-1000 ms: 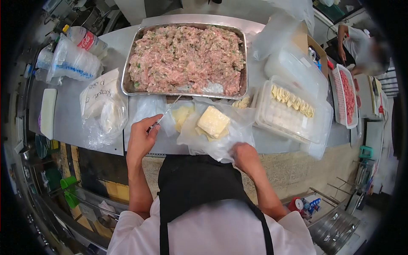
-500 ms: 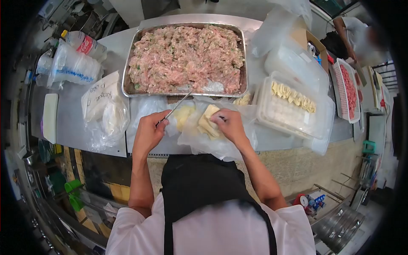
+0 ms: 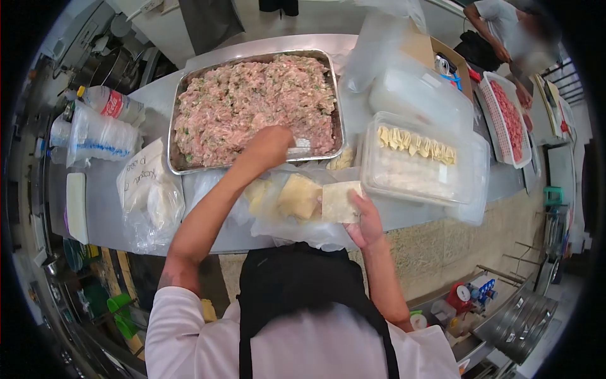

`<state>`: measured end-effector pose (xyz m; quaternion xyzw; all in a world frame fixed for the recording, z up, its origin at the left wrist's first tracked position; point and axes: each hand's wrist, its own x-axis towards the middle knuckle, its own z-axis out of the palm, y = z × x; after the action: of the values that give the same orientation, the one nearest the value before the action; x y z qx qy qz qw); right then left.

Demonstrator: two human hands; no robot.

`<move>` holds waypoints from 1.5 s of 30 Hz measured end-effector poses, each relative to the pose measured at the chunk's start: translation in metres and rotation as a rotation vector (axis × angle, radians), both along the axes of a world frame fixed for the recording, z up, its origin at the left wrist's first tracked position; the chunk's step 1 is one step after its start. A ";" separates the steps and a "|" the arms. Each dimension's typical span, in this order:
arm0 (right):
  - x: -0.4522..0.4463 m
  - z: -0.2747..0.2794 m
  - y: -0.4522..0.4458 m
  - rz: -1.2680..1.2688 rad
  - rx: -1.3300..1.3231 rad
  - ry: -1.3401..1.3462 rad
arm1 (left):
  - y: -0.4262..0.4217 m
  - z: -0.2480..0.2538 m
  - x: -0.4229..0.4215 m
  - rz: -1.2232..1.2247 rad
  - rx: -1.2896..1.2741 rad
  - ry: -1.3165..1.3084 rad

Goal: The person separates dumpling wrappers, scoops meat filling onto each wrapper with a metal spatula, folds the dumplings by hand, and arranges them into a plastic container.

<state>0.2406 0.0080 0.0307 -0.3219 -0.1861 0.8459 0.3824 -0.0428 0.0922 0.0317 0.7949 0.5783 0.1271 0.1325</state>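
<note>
My left hand (image 3: 268,146) reaches over the near right part of a metal tray (image 3: 338,120) full of minced meat (image 3: 252,95). It is closed round the thin metal tool seen in it before; the tool itself is mostly hidden now. A single square dough wrapper (image 3: 341,202) is pinched in my right hand (image 3: 365,218), held flat over the table's near side. Just left of that wrapper, a stack of wrappers (image 3: 298,197) lies on a clear plastic bag (image 3: 278,232). Right of it, a plastic container (image 3: 410,180) holds a row of folded dumplings (image 3: 416,145).
Bagged plastic cups (image 3: 104,136), a bottle (image 3: 113,104) and a marked bag (image 3: 148,189) stand at left. Plastic lids (image 3: 420,95) and a cardboard box (image 3: 451,60) lie at back right. Beyond, another person (image 3: 505,38) is beside a basket of meat (image 3: 505,117).
My left hand has moved from beside the wrappers up to the meat in the tray. My right hand has lifted one wrapper off the stack and carried it right. The view has shifted.
</note>
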 end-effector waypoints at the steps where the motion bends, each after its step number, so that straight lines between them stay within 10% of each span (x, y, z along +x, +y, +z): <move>1: 0.003 -0.002 -0.002 -0.012 0.001 0.003 | 0.002 0.019 -0.004 0.007 -0.136 0.069; 10: 0.005 -0.014 -0.002 -0.086 -0.056 -0.068 | -0.006 -0.008 0.002 -0.066 -0.060 0.006; 15: 0.002 -0.019 0.004 -0.147 -0.010 -0.103 | -0.006 0.011 -0.019 0.086 -0.399 -0.549; 25: 0.000 -0.012 0.003 -0.178 0.028 -0.113 | 0.002 -0.022 0.004 -0.015 -0.134 -0.011; 34: -0.024 -0.014 0.015 -0.278 -0.024 0.014 | -0.035 0.050 -0.037 0.158 -0.554 -0.758; 40: -0.057 0.009 0.046 -0.290 -0.157 0.357 | -0.085 0.039 0.001 0.030 0.056 -0.556; 45: -0.057 -0.013 0.059 -0.476 -0.212 0.126 | -0.119 0.070 0.000 0.128 0.014 -0.292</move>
<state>0.1837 0.0667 0.0173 -0.3414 0.0085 0.7654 0.5455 -0.0429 -0.0269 0.1018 0.7303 0.6016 0.2534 0.2013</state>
